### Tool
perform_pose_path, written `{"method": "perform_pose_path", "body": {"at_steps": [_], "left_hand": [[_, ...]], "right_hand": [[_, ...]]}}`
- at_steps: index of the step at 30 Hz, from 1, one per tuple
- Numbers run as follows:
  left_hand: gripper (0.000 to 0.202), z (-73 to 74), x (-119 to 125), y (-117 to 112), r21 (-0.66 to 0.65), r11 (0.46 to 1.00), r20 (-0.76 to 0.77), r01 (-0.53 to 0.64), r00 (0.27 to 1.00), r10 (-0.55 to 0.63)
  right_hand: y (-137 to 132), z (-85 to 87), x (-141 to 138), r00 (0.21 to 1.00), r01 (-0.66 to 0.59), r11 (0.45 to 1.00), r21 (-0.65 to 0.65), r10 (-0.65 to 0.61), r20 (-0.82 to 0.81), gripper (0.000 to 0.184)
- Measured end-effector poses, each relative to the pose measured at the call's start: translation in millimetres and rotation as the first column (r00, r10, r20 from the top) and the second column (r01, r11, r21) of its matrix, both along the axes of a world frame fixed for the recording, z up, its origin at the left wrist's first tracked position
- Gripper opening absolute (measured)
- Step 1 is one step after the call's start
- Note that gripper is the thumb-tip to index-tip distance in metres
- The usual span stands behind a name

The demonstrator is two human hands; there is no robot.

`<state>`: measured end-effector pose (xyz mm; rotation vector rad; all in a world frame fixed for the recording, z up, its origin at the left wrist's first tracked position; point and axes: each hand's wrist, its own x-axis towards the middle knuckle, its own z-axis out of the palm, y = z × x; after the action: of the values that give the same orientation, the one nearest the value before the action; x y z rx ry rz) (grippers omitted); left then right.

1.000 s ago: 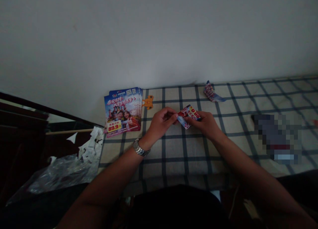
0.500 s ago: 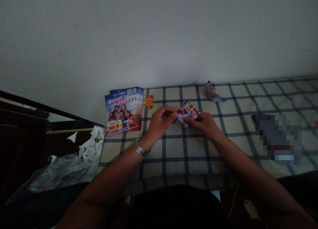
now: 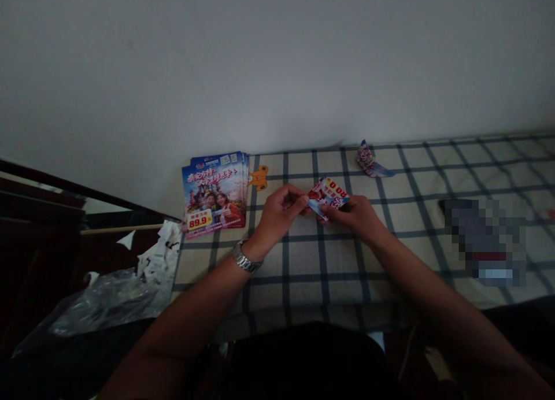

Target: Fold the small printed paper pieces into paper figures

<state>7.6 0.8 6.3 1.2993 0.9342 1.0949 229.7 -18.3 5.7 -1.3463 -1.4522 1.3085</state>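
Both my hands hold a small folded flyer (image 3: 329, 193), red, white and blue with printed digits, just above the checked cloth (image 3: 303, 261). My left hand (image 3: 280, 210), with a metal watch at the wrist, pinches its left end with curled fingers. My right hand (image 3: 353, 215) grips its right side from below. A stack of colourful flyers (image 3: 215, 193) with a "89.9" price mark lies to the left by the wall. A folded flyer piece (image 3: 369, 160) rests on the cloth at the back.
A small orange cut-out figure (image 3: 259, 178) lies beside the flyer stack. Crumpled clear plastic and torn paper (image 3: 125, 290) sit off the cloth's left edge over dark furniture. A blurred dark object (image 3: 485, 238) lies on the cloth at the right. A white wall stands close behind.
The folded flyer has been turned and lifted slightly between my fingers; both hands shifted a little but stay in the same place.
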Motion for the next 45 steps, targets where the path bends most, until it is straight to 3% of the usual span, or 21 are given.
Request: {"method": "perform_pose_path", "body": {"at_steps": [5,15,25,30,34,40,45], "left_hand": [[0.036,-0.8,-1.0,1.5,0.022,0.998,0.006,-0.05,0.999,0.05],[0.036,-4.6,-0.4,3.3,-0.01,0.998,0.036,-0.055,0.998,0.055],[0.029,-4.0,-2.5,5.2,-0.032,0.999,0.087,0.024,0.996,-0.021],[0.029,-11.3,-2.4,4.9,-0.001,0.987,-0.045,0.162,0.986,-0.162],[0.028,-14.6,-1.6,1.8,0.009,0.977,-0.195,0.214,0.958,-0.208],[0.033,-7.6,-0.9,1.0,0.09,0.979,-0.179,0.181,0.97,-0.163],[0.034,0.2,-3.8,3.7,0.144,0.98,-0.346,0.134,0.935,-0.077]], "right_hand": [[-0.5,5.1,-5.0,0.985,-0.095,0.992,-0.088,0.081,-0.15,0.036],[-1.4,2.0,-2.4,0.983,-0.109,0.987,-0.117,0.089,-0.162,0.031],[3.5,5.0,-2.3,0.982,0.013,1.0,0.016,-0.01,-0.187,0.035],[5.4,-0.6,-2.5,0.969,0.081,0.996,0.033,-0.071,-0.235,0.038],[5.9,-1.5,-3.6,0.968,0.076,0.997,0.023,-0.068,-0.243,0.043],[4.2,0.0,-0.5,0.992,0.057,0.994,0.093,-0.045,-0.118,0.037],[1.1,3.7,-2.1,0.999,-0.032,0.986,0.164,0.03,0.011,0.029]]}}
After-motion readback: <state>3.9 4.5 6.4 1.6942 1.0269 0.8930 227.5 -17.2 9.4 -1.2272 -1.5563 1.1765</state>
